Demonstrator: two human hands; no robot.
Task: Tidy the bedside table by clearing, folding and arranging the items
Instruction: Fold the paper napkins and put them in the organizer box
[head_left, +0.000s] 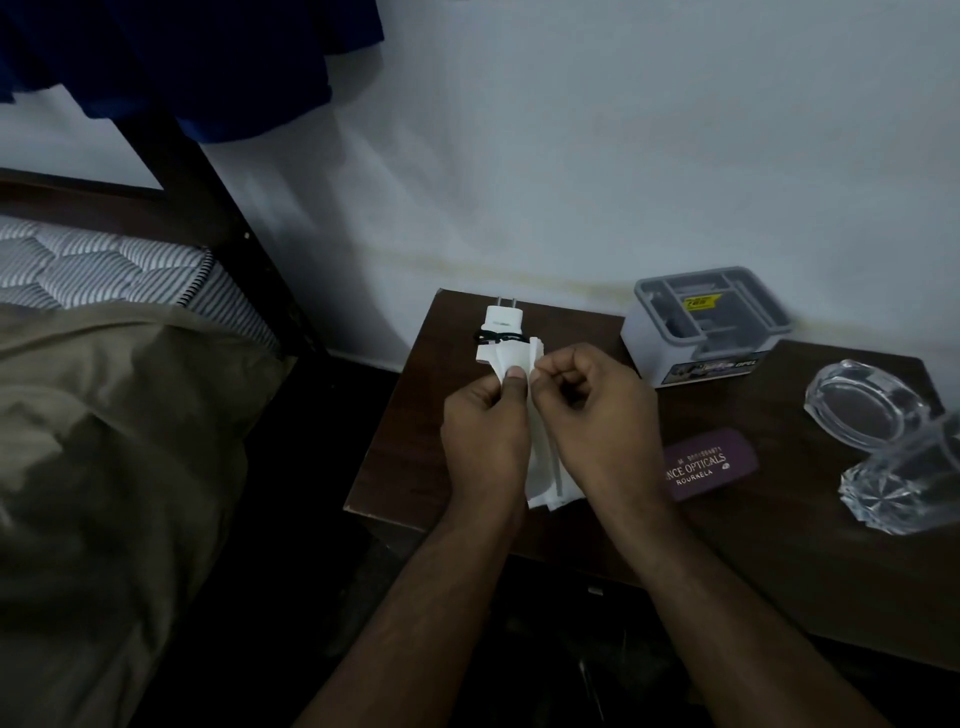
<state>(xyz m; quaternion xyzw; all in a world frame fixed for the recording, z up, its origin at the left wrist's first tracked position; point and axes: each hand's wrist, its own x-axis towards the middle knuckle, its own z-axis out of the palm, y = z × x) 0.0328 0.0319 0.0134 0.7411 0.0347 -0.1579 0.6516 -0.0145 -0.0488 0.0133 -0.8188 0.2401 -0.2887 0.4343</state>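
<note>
Above the dark wooden bedside table (395, 415), my left hand (483, 441) and my right hand (592, 421) both pinch a white folded cloth or paper (545, 467). Its top edge (511, 356) shows above my thumbs and its lower end hangs below my palms. Behind it, near the table's back left, lies a white charger plug (501, 319) with two prongs and a black cable wrapped round it. A purple spectacle case (711, 465) printed "OPTICALS" lies just right of my right wrist.
A grey toy-car box (706, 325) stands at the back against the white wall. A clear glass ashtray (862, 402) and a cut-glass piece (904, 483) sit at the right. A bed with olive bedding (104, 441) and a dark frame post (218, 208) are on the left.
</note>
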